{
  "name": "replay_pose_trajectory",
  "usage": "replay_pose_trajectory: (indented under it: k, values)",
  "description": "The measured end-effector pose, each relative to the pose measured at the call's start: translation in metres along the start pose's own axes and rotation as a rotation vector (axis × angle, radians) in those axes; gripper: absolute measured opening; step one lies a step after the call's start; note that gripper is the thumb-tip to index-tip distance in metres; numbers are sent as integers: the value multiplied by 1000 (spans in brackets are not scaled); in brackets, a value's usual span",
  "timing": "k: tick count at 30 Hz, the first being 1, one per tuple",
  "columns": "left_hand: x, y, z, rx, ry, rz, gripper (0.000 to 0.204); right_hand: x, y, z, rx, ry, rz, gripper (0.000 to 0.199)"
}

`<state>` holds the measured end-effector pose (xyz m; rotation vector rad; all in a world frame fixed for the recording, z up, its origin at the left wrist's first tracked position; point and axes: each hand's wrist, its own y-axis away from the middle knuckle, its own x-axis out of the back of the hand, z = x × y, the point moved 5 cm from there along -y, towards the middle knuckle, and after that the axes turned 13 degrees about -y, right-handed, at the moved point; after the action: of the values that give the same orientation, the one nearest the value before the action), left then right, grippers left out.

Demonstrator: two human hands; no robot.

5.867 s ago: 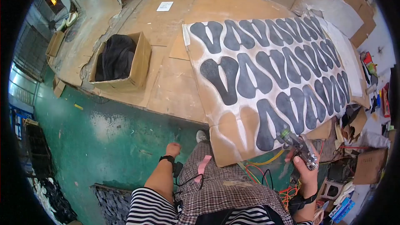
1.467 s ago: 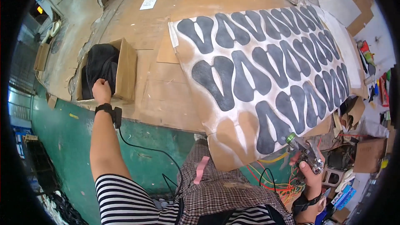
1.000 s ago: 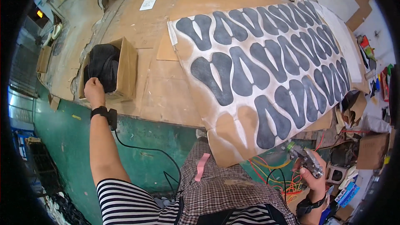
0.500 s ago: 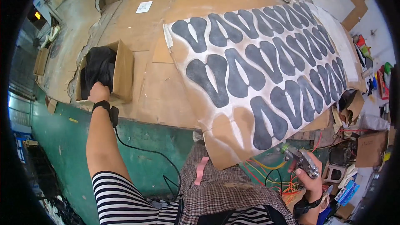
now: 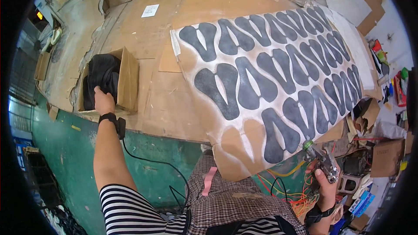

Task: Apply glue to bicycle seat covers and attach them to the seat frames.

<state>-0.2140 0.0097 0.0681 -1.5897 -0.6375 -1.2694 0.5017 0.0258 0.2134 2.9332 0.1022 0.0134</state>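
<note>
My left hand [image 5: 104, 101] reaches into an open cardboard box [image 5: 129, 78] on the left, its fingers curled on the near edge of a stack of thin black pieces [image 5: 102, 70]. How many it grips is hidden. In my right hand [image 5: 325, 182], low on the right, is a metal spray gun [image 5: 324, 163] with a green-tipped front, pointing up toward the board. Rows of dark sole-shaped pieces [image 5: 216, 91] lie in pairs on a cardboard sheet [image 5: 191, 65] coated with white overspray. Near the sheet's front corner, a bare brown sole-shaped outline [image 5: 252, 137] shows without a piece.
Cardboard covers the work table [image 5: 156, 104], with a small white paper [image 5: 150, 11] toward the back. Orange and yellow hoses [image 5: 300, 200] tangle below the right hand. A black cable [image 5: 161, 159] runs from the left wrist band. Boxes and clutter [image 5: 383, 156] crowd the right side.
My left hand has shifted slightly, its fingers now further over the black pieces. The spray gun in my right hand has moved a little up and right, closer to the sheet's edge.
</note>
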Motion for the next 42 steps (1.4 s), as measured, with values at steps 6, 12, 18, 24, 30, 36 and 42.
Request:
replay_pose_trajectory:
  k: [6, 12, 18, 24, 30, 36, 42]
  values:
    - [-3, -10, -4, 28, 48, -35, 54, 2, -4, 3, -22, 87, -167, 64]
    - [-16, -19, -25, -61, -24, 3, 34, -18, -6, 6, -60, 59, -253, 62]
    - [-4, -10, -22, -57, 24, -70, 21, -15, -11, 3, -43, 55, -221, 66]
    - [6, -17, -41, -58, 92, 69, 19, -34, -15, 5, -26, 35, -287, 62]
    - [38, -36, -40, -225, -133, 31, 13, -31, -13, 20, -17, -39, -235, 62]
    - [91, -47, -46, -241, -133, 210, 23, -21, -2, 34, -36, -71, -168, 60]
    - [110, -63, -39, -137, 50, 254, 24, -11, 12, 42, -31, -101, -147, 59]
